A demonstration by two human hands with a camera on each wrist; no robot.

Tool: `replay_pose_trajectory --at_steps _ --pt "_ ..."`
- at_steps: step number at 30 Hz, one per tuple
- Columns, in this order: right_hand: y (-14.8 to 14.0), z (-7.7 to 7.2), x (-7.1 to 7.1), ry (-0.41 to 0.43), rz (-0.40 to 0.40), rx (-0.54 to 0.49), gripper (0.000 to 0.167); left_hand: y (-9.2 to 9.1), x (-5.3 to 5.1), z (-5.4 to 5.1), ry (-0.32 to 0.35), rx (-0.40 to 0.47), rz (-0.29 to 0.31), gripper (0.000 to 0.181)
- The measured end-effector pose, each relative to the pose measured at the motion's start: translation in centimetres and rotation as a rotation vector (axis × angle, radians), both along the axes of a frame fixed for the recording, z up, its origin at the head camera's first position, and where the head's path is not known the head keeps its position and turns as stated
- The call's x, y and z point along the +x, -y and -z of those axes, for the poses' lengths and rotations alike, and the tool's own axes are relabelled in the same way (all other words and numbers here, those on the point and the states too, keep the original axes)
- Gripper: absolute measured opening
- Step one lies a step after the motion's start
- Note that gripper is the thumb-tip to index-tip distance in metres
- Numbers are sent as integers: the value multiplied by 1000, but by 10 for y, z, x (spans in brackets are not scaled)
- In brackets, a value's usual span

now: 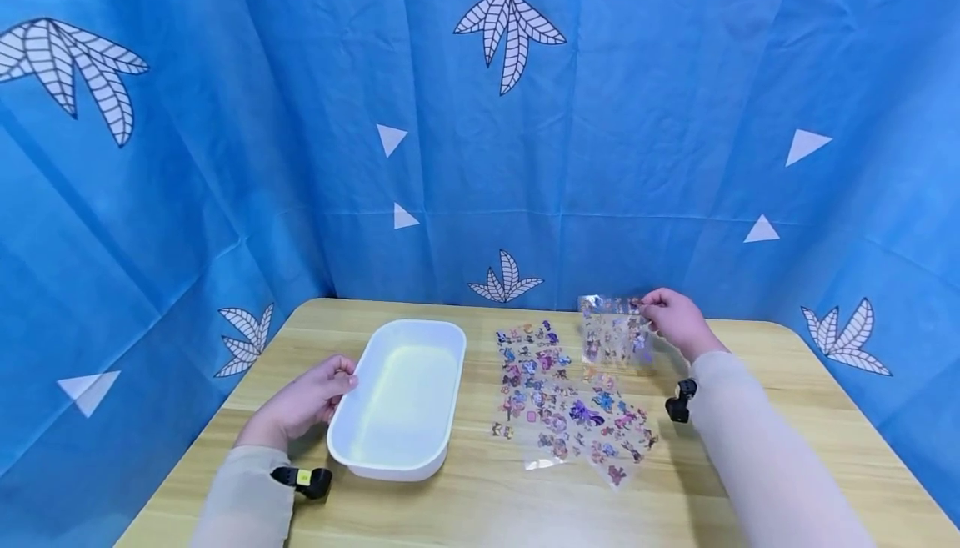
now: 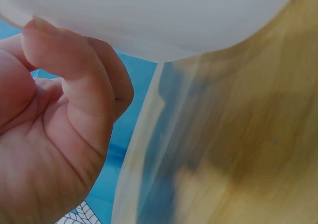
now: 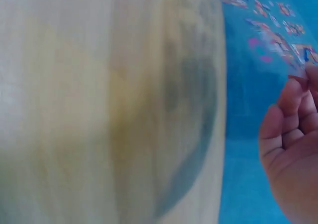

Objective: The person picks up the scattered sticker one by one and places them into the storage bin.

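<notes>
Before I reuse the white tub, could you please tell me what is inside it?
Only bare white interior shows inside the white tub; its near rim seems to cover the inner wall just below it.

A blue fabric curtain [image 1: 637, 114], printed with white leaves [image 1: 514, 47] and triangles [image 1: 804, 145], hangs behind a pale wood-grain table [image 1: 510, 502].

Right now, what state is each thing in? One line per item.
White tray: uncovered, nothing visible inside.
Left hand: holding the tray's left rim.
Held sticker sheet: pinched near its upper right corner, at least partly raised.
Right hand: pinching that sheet.
Other sticker sheets: lying spread and overlapping on the table; exact count unclear.
Blue curtain: hanging, creased.
</notes>
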State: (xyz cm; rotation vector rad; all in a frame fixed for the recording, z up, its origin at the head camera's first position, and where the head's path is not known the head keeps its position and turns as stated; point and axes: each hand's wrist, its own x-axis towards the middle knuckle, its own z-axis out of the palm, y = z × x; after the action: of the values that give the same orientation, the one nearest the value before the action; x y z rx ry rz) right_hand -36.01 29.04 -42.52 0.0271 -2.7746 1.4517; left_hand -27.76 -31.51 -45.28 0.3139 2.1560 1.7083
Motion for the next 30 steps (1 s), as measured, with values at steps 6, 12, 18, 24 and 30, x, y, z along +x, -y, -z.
replay_pose_trajectory --at_steps 6,12,18,24,30 --pt "-4 -15 5 -20 58 -102 28 0 -2 -3 1 -15 9 26" --pt "3 -26 11 -28 48 -171 29 -1 -1 -8 -7 -13 3 24" --pt "17 -32 19 -23 12 -235 34 -1 1 -7 -3 -5 11 24" --pt "27 -35 28 -25 -21 -284 31 0 -2 -1 11 23 7 24" --pt "41 -32 35 -25 -77 -359 28 0 -3 2 19 44 15 21"
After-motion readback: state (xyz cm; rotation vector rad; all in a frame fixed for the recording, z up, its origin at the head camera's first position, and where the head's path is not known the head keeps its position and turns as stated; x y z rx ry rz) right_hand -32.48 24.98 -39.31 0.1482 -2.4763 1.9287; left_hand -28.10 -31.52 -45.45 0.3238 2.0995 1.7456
